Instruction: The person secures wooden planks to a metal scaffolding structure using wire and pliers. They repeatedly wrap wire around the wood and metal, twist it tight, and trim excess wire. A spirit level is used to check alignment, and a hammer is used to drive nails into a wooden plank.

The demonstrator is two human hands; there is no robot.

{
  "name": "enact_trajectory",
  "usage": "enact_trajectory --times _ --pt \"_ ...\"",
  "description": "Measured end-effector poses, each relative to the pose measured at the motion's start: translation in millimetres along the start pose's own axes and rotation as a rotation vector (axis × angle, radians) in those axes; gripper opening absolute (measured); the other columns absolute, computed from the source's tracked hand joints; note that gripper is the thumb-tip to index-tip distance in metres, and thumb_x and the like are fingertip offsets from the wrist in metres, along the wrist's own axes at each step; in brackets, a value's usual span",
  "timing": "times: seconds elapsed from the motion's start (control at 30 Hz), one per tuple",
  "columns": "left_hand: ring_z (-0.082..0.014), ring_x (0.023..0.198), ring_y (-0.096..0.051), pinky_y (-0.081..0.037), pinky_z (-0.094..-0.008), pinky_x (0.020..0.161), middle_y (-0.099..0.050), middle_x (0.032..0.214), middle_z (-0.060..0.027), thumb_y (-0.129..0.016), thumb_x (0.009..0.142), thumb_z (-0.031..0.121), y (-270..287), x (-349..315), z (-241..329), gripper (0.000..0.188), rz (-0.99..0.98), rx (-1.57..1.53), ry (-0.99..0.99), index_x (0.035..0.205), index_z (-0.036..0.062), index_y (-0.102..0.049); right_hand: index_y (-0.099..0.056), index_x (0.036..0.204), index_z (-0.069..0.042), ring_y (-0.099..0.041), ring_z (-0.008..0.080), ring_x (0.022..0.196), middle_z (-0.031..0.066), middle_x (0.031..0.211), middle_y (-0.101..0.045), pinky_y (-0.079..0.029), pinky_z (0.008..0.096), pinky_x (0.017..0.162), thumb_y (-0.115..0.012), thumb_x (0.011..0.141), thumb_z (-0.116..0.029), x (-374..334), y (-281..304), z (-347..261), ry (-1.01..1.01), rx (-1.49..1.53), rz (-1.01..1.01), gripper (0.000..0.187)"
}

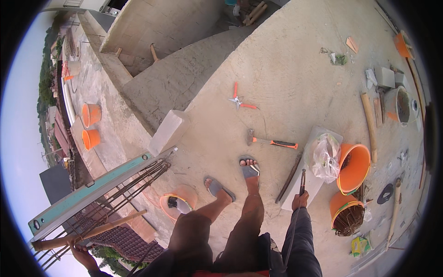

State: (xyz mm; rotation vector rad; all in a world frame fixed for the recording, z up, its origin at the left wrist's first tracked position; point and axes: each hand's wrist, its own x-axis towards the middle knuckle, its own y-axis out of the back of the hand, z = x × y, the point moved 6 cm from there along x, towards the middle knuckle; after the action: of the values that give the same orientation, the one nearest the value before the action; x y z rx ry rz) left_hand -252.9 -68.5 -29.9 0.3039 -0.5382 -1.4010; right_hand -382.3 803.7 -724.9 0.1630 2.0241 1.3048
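My right hand (300, 201) is closed around a slim dark rod-like tool (302, 181), which points away from me over a pale block (297, 187). Its exact kind is unclear. At the lower left, my left hand (81, 256) grips a wooden pole (106, 225) near its end; some of the fingers are hidden. The pole lies across several thin rusty steel bars (134, 184). Beside the bars runs a long teal-and-grey beam (92, 191). Ahead of my feet a claw hammer (272, 142) with an orange-and-black handle lies on the concrete, and red-handled pruning shears (238, 99) lie beyond it.
Orange buckets (357, 164) stand at right, one filled with rusty metal pieces (348, 220). A clear plastic bag (325, 157) rests on the block. Another bucket (179, 201) is by my left foot. A recessed concrete opening (184, 78) lies ahead; a rooftop edge drops off at left.
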Motion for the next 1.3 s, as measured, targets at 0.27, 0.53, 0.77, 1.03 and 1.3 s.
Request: enact_trajectory --times 0.27,0.53,0.77,1.03,1.3 --pt "-0.0110 0.082 -0.069 -0.059 -0.0289 0.078 -0.067 0.091 -0.0013 -0.063 0.108 0.015 32 -34 83 0.039 -0.517 -0.197 0.000 0.143 0.0015 -0.054 -0.056 0.106 -0.002 -0.065 0.0475 0.081 0.0223 0.083 -0.065 -0.049 0.0556 0.077 -0.068 0.101 -0.027 -116 171 -205 0.291 0.056 -0.242 0.028" --pt "-0.0188 0.101 -0.074 -0.058 -0.0348 0.094 -0.071 0.102 -0.0062 -0.057 0.113 0.030 45 -19 138 0.044 -0.820 -0.426 0.121 0.149 0.0046 -0.052 -0.063 0.092 0.000 -0.065 0.0407 0.080 0.0182 0.093 -0.064 -0.050 0.0487 0.069 -0.068 0.102 -0.016 -316 400 -584 1.451 0.031 -0.135 0.021" --pt "-0.0155 0.094 -0.070 -0.057 -0.0312 0.090 -0.070 0.099 -0.0036 -0.045 0.117 0.034 50 7 155 0.042 -0.724 -0.703 0.092 0.145 0.0039 -0.057 -0.071 0.113 0.002 -0.070 0.0399 0.108 0.0198 0.126 -0.068 -0.056 0.0440 0.091 -0.068 0.099 -0.007 -589 430 -730 1.645 0.156 -0.411 0.018" --pt "-0.0090 0.075 -0.057 -0.046 -0.0244 0.070 -0.066 0.089 -0.0007 -0.052 0.115 0.027 49 15 142 0.030 -0.808 -0.946 0.286 0.125 0.0025 -0.067 -0.069 0.130 -0.001 -0.064 0.0427 0.127 0.0242 0.147 -0.059 -0.054 0.0439 0.104 -0.062 0.102 -0.004 -726 411 -760 1.651 0.041 -0.243 0.029" --pt "-0.0095 0.074 -0.056 -0.045 -0.0248 0.069 -0.064 0.086 -0.0007 -0.053 0.115 0.026 42 13 139 0.028 -0.923 -1.071 0.393 0.121 0.0028 -0.067 -0.066 0.135 0.001 -0.056 0.0453 0.138 0.0288 0.152 -0.054 -0.048 0.0472 0.113 -0.064 0.098 -0.004 -754 395 -751 1.503 0.103 -0.313 0.037"
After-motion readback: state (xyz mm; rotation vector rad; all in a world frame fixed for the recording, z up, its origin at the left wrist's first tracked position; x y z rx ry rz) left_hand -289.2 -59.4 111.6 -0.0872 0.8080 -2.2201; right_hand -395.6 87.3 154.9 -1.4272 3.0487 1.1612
